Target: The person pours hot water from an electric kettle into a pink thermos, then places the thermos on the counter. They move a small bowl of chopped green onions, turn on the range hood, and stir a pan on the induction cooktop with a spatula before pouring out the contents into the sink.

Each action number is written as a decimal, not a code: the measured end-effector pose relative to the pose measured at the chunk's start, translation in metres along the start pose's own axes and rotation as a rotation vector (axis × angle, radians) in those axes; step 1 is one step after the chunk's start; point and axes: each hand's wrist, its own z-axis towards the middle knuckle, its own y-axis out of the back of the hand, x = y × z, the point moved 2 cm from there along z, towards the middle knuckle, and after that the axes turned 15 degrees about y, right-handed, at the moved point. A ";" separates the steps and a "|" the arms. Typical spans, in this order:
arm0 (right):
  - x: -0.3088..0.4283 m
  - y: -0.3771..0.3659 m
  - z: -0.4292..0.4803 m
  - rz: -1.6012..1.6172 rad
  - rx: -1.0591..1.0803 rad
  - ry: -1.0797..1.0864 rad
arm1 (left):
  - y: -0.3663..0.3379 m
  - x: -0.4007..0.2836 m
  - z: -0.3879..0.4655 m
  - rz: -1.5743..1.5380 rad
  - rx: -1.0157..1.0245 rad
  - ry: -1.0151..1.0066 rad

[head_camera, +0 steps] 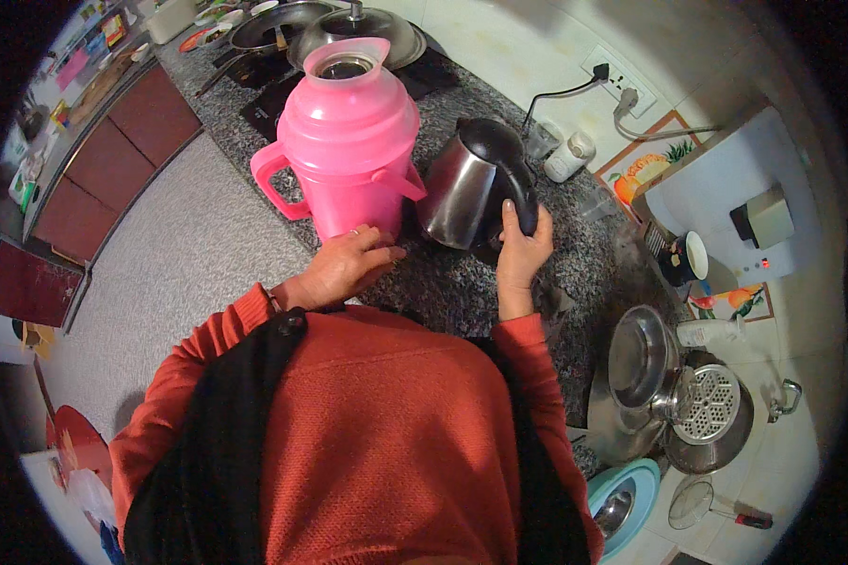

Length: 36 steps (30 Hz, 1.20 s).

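Note:
A pink plastic thermos jug (350, 148) stands upright on the speckled granite counter (445, 289), its mouth uncovered. My left hand (350, 265) lies against its lower body, fingers slightly spread; whether it grips the jug does not show. Just right of the jug is a stainless steel electric kettle (459, 191) with a black lid and handle. Around the lower part of that handle, my right hand (524, 247) is closed, thumb up. Whether the kettle rests on the counter is unclear.
A frying pan (272, 25) and a glass-lidded pan (357, 42) sit behind the jug. Along the wall are a white bottle (569, 157), clear glasses (597, 203) and a plugged-in black cord (562, 92). Metal basins (636, 360) and a blue basin (650, 487) are at right.

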 end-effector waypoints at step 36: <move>0.007 -0.030 -0.061 0.053 0.245 0.005 | 0.004 0.011 0.014 0.043 -0.162 -0.049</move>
